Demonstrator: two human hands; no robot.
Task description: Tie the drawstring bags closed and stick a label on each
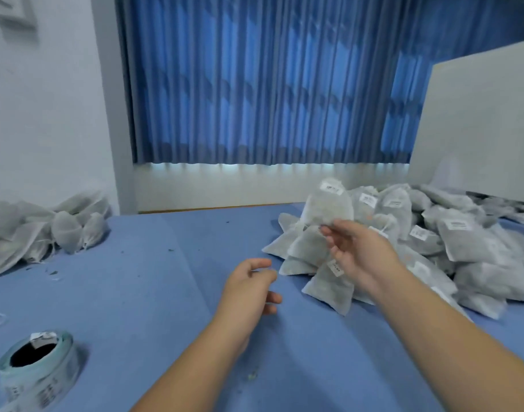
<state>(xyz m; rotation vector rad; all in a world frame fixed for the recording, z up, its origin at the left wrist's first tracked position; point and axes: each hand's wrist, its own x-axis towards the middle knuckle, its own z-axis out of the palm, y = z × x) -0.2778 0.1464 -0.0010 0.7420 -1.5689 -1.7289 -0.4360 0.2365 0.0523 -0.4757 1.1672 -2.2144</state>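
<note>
Blue curtain [255,84] hangs behind the blue table [136,278] (green crumbs [52,272] scattered); grey board [477,120] right.

A person's right hand [356,251] touched the lower edge of a labelled drawstring bag [329,203] above a heap of labelled bags [463,248] at centre right; its grip was unclear. The left hand [249,286] hung loosely curled, holding nothing, over the blue table [136,278]. A label roll [38,370] stood at lower left.
</note>
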